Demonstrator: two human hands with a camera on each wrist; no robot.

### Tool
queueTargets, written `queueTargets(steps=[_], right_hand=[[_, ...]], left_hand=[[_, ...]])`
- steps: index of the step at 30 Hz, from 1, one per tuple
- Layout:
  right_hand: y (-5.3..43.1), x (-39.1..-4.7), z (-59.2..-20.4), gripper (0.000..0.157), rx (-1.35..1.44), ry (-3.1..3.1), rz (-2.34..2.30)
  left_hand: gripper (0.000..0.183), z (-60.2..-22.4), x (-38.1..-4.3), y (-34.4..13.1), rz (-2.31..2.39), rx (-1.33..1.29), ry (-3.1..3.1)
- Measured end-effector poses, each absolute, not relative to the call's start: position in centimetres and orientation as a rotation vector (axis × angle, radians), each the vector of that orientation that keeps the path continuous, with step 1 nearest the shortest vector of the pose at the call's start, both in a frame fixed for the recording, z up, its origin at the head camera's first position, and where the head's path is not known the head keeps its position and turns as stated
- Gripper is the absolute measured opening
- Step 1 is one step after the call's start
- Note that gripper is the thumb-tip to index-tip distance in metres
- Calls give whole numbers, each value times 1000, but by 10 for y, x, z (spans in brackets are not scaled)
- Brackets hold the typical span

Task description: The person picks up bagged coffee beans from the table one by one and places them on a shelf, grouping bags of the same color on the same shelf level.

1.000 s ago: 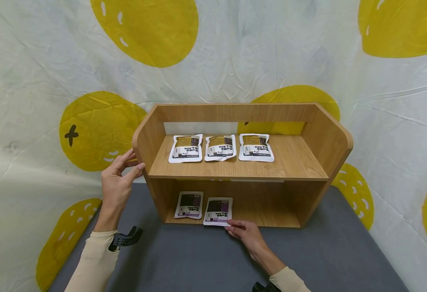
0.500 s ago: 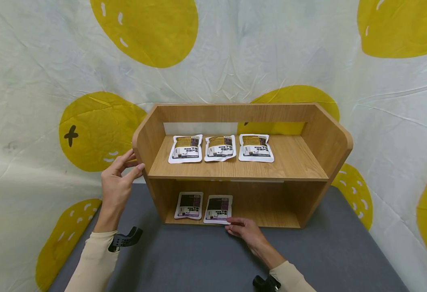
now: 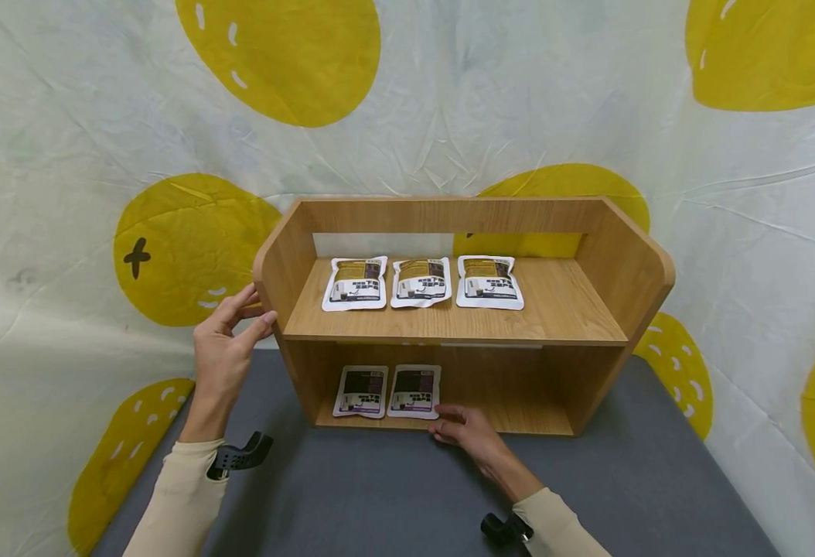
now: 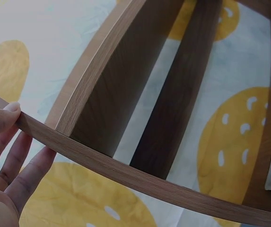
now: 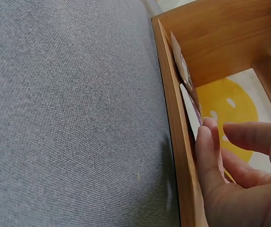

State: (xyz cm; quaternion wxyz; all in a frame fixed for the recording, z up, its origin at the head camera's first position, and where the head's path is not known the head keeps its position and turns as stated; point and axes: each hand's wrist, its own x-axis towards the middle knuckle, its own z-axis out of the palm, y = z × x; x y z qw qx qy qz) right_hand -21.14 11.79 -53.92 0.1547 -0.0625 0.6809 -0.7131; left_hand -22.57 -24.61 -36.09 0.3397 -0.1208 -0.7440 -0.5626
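A wooden two-level shelf stands on a grey table. Three yellow-brown pouches lie in a row on its upper board. Two purple pouches lie side by side on the lower board, the left one and the right one. My right hand rests at the lower board's front edge, its straight fingertips touching the right purple pouch at its near right corner. My left hand holds the shelf's left side panel, thumb on the front edge and fingers on the outside.
A white cloth with big yellow spots hangs close behind and beside the shelf. The right halves of both shelf boards are bare wood. Black camera mounts sit on both wrists.
My right hand has slid the right purple pouch back from the lower board's front edge, level with the left one. The left hand has stayed put.
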Motion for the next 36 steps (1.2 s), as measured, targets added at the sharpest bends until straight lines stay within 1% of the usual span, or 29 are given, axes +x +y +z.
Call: queueTargets(steps=[16,27,36], right_hand=[[124,-203,-516,45,-176,2127,-1945],[130,-193,-483,49,-349,2218,-1852],[139,-181,-454,42,-498,2220,-1781]], left_hand=[[53,-359,-225,-248,-1480,-328,-1915],[52,-362,-221,-250,-1473,-374,-1893],[46,-368,-211,-253,-1512,-376,-1897]])
